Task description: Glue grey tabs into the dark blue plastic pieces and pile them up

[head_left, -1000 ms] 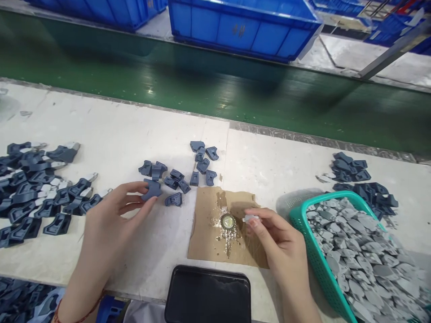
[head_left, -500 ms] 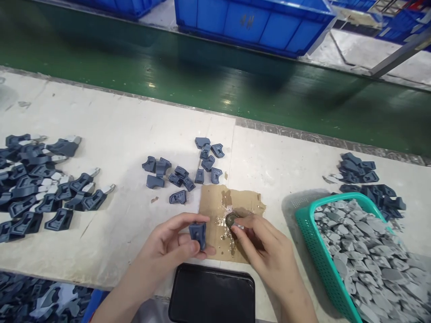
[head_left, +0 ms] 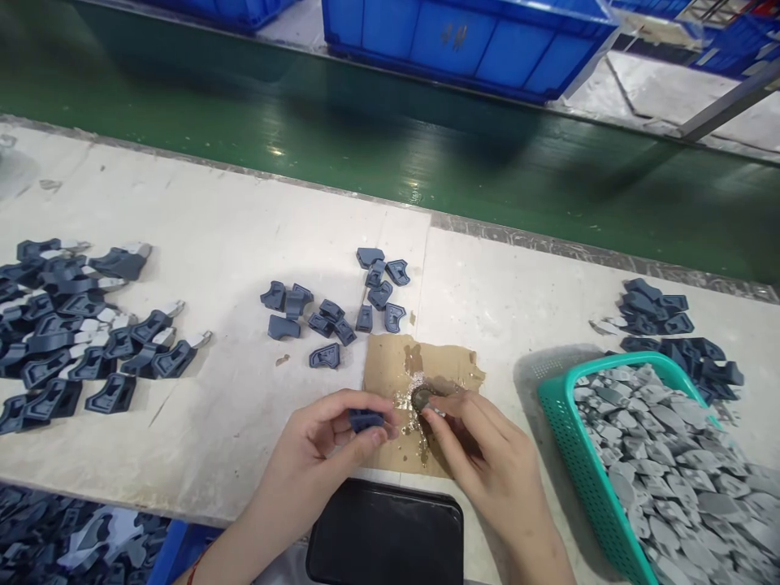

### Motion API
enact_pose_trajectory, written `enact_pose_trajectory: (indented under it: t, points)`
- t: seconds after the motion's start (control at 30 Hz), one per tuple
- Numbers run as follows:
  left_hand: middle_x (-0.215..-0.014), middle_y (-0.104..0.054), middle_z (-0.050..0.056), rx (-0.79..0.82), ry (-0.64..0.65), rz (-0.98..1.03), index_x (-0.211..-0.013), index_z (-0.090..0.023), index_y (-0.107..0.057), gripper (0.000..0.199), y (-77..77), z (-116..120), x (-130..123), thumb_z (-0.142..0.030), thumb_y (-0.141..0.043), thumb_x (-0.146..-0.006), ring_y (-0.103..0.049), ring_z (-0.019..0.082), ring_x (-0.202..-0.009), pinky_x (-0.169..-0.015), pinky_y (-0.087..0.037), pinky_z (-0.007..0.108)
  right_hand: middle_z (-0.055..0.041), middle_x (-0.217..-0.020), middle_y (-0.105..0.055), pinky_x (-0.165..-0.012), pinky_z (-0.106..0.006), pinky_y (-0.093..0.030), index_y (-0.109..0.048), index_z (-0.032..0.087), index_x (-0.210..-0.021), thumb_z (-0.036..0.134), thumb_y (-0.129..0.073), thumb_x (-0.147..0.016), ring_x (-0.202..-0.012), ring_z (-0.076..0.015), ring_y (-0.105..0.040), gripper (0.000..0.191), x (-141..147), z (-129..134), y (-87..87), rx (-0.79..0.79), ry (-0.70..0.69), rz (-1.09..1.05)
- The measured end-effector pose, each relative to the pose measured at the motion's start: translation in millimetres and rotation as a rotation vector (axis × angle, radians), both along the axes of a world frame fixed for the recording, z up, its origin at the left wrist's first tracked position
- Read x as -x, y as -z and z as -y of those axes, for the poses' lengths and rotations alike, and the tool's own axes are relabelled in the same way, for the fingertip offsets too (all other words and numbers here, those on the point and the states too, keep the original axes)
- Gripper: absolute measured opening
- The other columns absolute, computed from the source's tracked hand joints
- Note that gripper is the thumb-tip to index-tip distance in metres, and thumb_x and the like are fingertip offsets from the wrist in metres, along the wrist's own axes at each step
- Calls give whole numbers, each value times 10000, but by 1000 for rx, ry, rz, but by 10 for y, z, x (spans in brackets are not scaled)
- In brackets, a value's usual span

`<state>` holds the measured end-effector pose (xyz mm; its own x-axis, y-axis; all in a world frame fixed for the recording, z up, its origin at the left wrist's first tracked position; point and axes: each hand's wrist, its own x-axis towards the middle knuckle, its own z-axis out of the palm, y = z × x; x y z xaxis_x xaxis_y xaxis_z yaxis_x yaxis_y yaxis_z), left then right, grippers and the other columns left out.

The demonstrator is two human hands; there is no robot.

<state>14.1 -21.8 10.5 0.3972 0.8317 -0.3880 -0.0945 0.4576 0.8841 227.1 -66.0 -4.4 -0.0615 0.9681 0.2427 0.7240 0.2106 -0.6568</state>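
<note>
My left hand (head_left: 332, 443) is closed on a dark blue plastic part (head_left: 366, 419), pinched between thumb and fingers over the left edge of the brown paper (head_left: 383, 366). Thumb and index finger of my right hand (head_left: 487, 447) pinch a small grey piece (head_left: 434, 409), partly hidden by the fingertips. This piece is at a small round dark dish (head_left: 420, 397) on the paper. Shiny wet drops and spills surround the dish. Several loose dark blue parts (head_left: 325, 356) lie just beyond my left hand.
A teal basket (head_left: 564, 406) of grey pieces stands at the right, with dark blue parts (head_left: 652, 307) behind it. Joined blue and grey parts (head_left: 115, 345) are heaped at the left. A black tray (head_left: 387, 532) is near me. Beyond the green strip (head_left: 341, 130) stands a blue crate (head_left: 469, 45).
My left hand has moved slightly right and turned the dark blue part, which now shows a different side. My right hand stays at the dish with the grey piece. The camera view has shifted slightly.
</note>
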Motion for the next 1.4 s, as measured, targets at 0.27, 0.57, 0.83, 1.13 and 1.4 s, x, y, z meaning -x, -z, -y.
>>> enact_pose_trajectory:
  t: [0.27, 0.57, 0.83, 1.13, 1.4]
  points:
    - [-1040, -833, 46, -23, 14, -144, -1048, -240, -722, 150, 41, -6, -19, -249, -744, -900, -764, 196, -980, -832, -605, 261, -11, -909, -752, -708, -231, -557, -677, 240, -999, 150, -663, -967, -806, -149, -714, 96, -15, 45, 28, 51, 95, -148]
    - [-1061, -792, 31, 50, 115, -3, -1199, -282, -681, 235, 19, 18, -12, -319, -707, -969, -696, 164, -932, -802, -544, 233, 34, -788, -750, -625, -139, -567, -789, 307, -964, 232, -774, -890, -652, -89, -695, 106, -24, 49, -22, 219, 276, -713]
    - [-1018, -729, 27, 4, 75, 63, -1033, -255, -769, 107, 105, 22, 20, -300, -756, -937, -662, 158, -942, -831, -525, 212, 9, -868, -769, -664, -133, -579, -809, 310, -951, 210, -794, -866, -690, -89, -714, 132, -22, 39, -31, 238, 289, -779]
    - [-1021, -652, 34, -58, 96, 88, -1077, -286, -802, 149, 83, 11, -21, -268, -713, -959, -648, 159, -953, -819, -529, 215, 6, -927, -776, -676, -133, -575, -815, 335, -962, 205, -798, -863, -744, -93, -710, 165, -27, 34, -26, 233, 269, -791]
    - [-858, -593, -16, -17, 27, 123, -928, -255, -701, 127, 134, 26, -9, -140, -744, -892, -597, 106, -753, -678, -483, 180, 2, -884, -759, -620, -149, -574, -817, 326, -967, 220, -806, -855, -664, -98, -705, 154, -8, 36, -21, 251, 292, -792]
